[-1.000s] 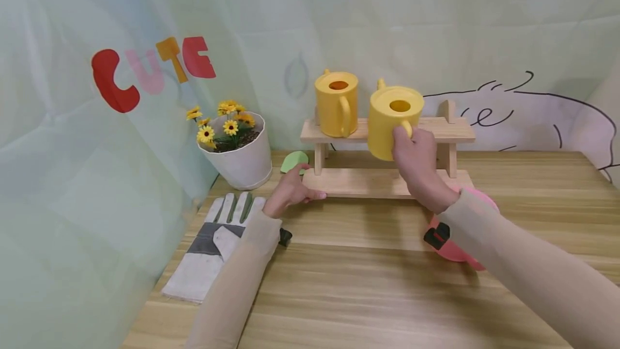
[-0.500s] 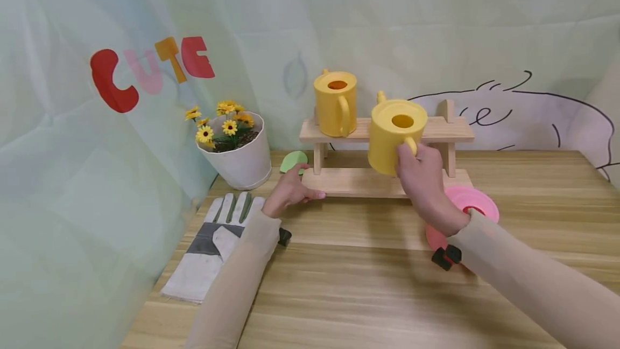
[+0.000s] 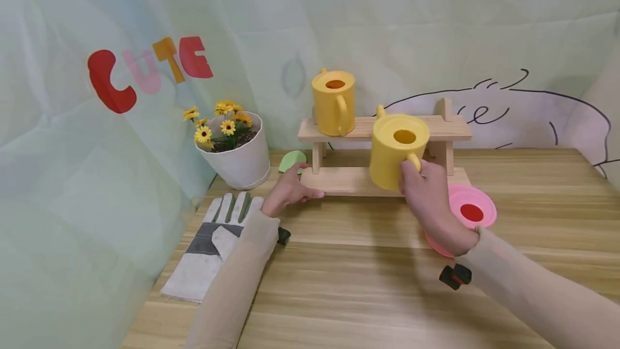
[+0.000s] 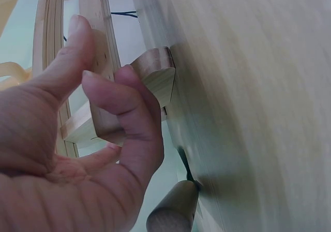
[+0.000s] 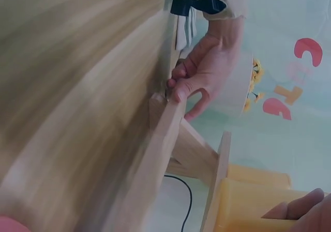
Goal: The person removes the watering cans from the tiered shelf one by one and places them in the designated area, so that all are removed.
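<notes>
My right hand point(image 3: 431, 198) pinches the handle of a yellow watering can point(image 3: 385, 158), held in front of a two-tier wooden shelf point(image 3: 339, 181). The can is nearly upright, its spout pointing away, and overlaps both tiers in the head view. Its body and my fingertips point(image 5: 295, 207) show at the bottom of the right wrist view. With thumb above and fingers curled below, my left hand point(image 3: 289, 190) grips the left end of the lower board point(image 4: 103, 61). On the upper tier's left side stands a second yellow watering can point(image 3: 325, 109).
A pink watering can point(image 3: 486, 210) stands on the table, partly behind my right wrist. At the left are a white pot point(image 3: 239, 166) of yellow flowers and a work glove point(image 3: 194, 271). A green leaf-shaped piece point(image 3: 291, 159) lies beside the shelf.
My right hand has lowered the yellow watering can and brought it nearer, slightly rightward. More of the pink watering can shows now. My left hand keeps its grip on the shelf.
</notes>
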{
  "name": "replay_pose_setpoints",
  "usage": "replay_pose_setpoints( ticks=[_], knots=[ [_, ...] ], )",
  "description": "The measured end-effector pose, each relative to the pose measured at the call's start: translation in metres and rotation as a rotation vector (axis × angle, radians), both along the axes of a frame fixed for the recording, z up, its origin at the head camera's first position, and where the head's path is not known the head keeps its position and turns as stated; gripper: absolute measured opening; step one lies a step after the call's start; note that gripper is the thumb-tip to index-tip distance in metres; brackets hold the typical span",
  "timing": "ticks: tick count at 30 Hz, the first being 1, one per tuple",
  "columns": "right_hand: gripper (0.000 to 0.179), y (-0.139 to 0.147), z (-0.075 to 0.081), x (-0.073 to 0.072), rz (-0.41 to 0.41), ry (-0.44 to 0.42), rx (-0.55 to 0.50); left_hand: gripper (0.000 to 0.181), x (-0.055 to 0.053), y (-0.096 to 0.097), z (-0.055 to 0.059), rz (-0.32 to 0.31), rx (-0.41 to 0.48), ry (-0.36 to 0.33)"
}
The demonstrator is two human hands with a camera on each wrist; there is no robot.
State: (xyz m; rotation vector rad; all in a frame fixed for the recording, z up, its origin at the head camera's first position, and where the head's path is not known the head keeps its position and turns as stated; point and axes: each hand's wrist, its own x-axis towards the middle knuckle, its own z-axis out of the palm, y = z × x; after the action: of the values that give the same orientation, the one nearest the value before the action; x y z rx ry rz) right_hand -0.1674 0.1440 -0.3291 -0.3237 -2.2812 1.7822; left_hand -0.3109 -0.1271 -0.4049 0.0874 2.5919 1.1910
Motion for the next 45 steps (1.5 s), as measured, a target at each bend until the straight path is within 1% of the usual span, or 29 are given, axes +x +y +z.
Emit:
replay_pose_setpoints(
  ticks=[6,10,14,17,25,29,34,37,41,45],
  knots=[
    [0.036,0.000,-0.009,0.008,0.006,-0.012,0.017,0.101,-0.001,0.000,-0.002,0.002,-0.005,0.001],
    [0.032,0.001,-0.015,0.014,0.005,-0.022,0.031,0.101,-0.001,0.000,-0.003,-0.001,-0.001,0.001],
    [0.035,0.001,-0.021,0.021,-0.001,-0.032,0.037,0.102,-0.001,0.000,-0.002,-0.004,0.001,0.003],
    [0.039,0.000,-0.026,0.027,-0.004,-0.052,0.023,0.102,-0.001,0.000,-0.002,-0.006,0.007,0.003],
    [0.041,-0.002,-0.039,0.043,-0.001,-0.100,0.004,0.101,-0.001,0.000,-0.003,-0.004,0.000,0.000],
    [0.040,-0.002,-0.045,0.049,0.012,-0.132,0.001,0.101,-0.001,0.000,-0.003,-0.008,-0.008,0.002],
    [0.039,-0.003,-0.053,0.055,0.014,-0.139,-0.022,0.102,-0.001,0.000,-0.003,-0.011,-0.005,0.004],
    [0.040,-0.003,-0.061,0.056,0.022,-0.130,-0.027,0.103,-0.002,-0.001,-0.003,-0.008,0.005,0.000],
    [0.041,0.002,-0.080,0.054,0.022,-0.096,-0.003,0.103,-0.002,-0.001,-0.003,-0.010,0.005,0.006],
    [0.042,0.006,-0.094,0.052,0.007,-0.107,-0.001,0.103,-0.002,-0.001,-0.003,-0.012,0.006,0.011]
  ],
)
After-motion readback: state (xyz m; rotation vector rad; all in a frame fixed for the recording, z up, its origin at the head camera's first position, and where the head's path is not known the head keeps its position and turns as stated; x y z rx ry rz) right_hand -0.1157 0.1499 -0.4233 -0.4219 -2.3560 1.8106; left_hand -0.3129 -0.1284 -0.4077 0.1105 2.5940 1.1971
